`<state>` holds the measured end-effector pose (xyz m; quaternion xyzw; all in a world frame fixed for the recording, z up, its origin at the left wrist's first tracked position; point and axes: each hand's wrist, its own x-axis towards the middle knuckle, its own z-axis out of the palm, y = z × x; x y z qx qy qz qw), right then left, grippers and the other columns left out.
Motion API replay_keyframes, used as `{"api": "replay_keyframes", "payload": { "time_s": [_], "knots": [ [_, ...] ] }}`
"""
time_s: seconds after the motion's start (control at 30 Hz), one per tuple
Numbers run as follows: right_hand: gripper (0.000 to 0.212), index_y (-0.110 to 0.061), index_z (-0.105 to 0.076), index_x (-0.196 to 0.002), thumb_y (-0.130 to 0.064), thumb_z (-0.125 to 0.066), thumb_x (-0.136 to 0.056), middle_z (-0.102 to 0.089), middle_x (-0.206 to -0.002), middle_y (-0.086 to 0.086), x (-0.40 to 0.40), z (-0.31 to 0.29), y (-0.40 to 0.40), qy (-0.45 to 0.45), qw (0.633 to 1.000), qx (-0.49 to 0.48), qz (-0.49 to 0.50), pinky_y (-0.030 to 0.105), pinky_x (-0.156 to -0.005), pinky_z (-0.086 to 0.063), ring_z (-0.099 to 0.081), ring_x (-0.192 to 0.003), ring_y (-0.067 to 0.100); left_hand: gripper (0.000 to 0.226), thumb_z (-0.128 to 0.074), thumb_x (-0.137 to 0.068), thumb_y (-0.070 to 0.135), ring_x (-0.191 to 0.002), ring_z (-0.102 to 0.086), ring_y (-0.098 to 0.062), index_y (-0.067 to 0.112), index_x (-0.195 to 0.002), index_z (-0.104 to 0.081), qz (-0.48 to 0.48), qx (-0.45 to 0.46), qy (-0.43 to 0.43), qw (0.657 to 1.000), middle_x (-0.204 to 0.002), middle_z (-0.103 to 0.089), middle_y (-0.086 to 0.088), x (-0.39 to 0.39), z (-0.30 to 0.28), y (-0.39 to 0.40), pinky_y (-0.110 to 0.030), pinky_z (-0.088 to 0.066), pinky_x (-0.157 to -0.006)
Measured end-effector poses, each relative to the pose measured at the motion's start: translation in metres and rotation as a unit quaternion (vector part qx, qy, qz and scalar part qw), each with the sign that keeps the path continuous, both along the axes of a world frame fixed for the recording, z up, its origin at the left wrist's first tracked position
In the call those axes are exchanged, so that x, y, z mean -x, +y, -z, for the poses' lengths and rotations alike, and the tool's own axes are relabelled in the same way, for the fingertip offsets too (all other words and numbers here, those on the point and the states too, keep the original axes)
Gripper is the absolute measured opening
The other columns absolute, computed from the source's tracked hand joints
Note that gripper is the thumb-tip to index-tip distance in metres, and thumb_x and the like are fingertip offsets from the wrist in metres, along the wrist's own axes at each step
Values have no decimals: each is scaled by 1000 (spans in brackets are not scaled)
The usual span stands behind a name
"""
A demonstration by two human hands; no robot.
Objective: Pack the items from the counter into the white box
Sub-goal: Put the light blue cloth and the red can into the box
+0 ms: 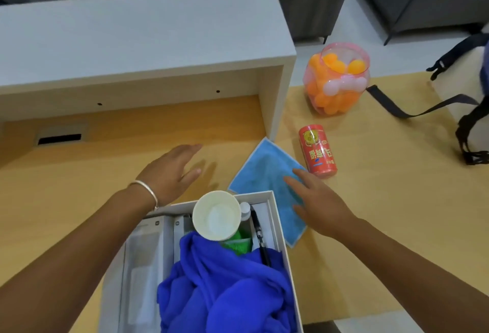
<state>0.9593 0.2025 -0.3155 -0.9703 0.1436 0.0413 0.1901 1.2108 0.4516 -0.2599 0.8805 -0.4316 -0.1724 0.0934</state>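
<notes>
The light blue cloth lies flat on the tabletop, touching the white box's right side. The right hand rests on it, fingers spread, nearer than the empty, open left hand beyond the box's far-left corner.

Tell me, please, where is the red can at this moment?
The red can lies on the wooden counter, right of centre in the head view, just beyond the right hand and beside the light blue cloth.
</notes>
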Motion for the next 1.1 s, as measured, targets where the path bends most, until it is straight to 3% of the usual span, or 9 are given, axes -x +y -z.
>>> {"api": "replay_keyframes", "payload": {
  "time_s": [0.13,0.2,0.3,0.47,0.67,0.8,0.9,0.97,1.1],
  "knots": [
    [61,-25,-27,-151,-34,-50,-95,-17,-159,7,-15,38,-2,44,997,51,-47,37,-114,-19,-13,-146,25,57,-46,-96,43,-133,-42,-26,20,-147,-37,-85,0,-6,996,-147,-44,-8,5,6,16,-37,-35,-107],
    [56,-25,-35,-148,-36,-51,-96,-23,-157,9,-14,45,-3,63,995,56,-49,42,-114,-21,-20,-145,28,58,-43,-95,47,-131,-44,-28,18,-145,-41,-129,13,-27,991,-144,-47,-11,6,-5,33,-40,-36,-106],
    [41,-15,-67,-119,-19,-76,-80,-60,-127,17,-9,44,-1,-22,998,53,-35,46,-86,-50,-58,-111,37,66,-36,-90,56,-130,-45,-28,18,-144,-42,-174,-4,-37,984,-143,-49,-10,20,-24,68,-42,-38,-104],
    [29,-8,-75,-96,2,-80,-70,-68,-94,14,-1,49,6,-98,995,34,-9,38,-67,-51,-61,-79,37,71,-36,-87,56,-133,-42,-27,20,-148,-34,-215,-14,-12,977,-147,-43,-10,78,-30,128,-41,-38,-106],
    [18,-18,-73,-103,-16,-61,-89,-63,-97,1,19,21,22,-55,994,-16,94,32,-61,-44,-59,-88,24,77,-29,-87,60,-145,-20,-13,29,-154,-7,-231,19,44,972,-160,-14,5,142,-10,170,-30,-27,-112],
    [18,-14,-72,-101,-8,-64,-87,-65,-97,3,53,-32,31,-102,985,-19,141,32,-67,-42,-62,-88,27,73,-34,-94,53,-142,-21,-7,33,-152,6,-235,110,46,965,-156,-7,16,149,-1,175,-22,-27,-106],
    [21,-27,-66,-93,-8,-64,-85,-63,-92,-10,79,-86,43,-129,982,-30,137,25,-71,-39,-61,-85,14,75,-37,-97,48,-141,-30,-16,24,-153,8,-240,105,29,965,-161,-9,5,148,3,176,-28,-40,-99],
    [12,-37,-62,-93,-28,-57,-87,-64,-97,-17,95,-123,55,-148,980,-46,126,10,-72,-37,-59,-88,3,76,-39,-97,45,-138,-37,-21,19,-153,6,-234,96,13,967,-161,-14,-1,147,4,176,-31,-47,-92],
    [29,-34,-65,-106,-48,-45,-91,-63,-116,-13,116,-175,83,-153,985,-51,62,36,-84,-47,-61,-104,14,77,-40,-97,43,-137,-37,-22,16,-153,5,-221,100,9,970,-161,-13,-2,145,7,175,-33,-48,-89]
  ]
}}
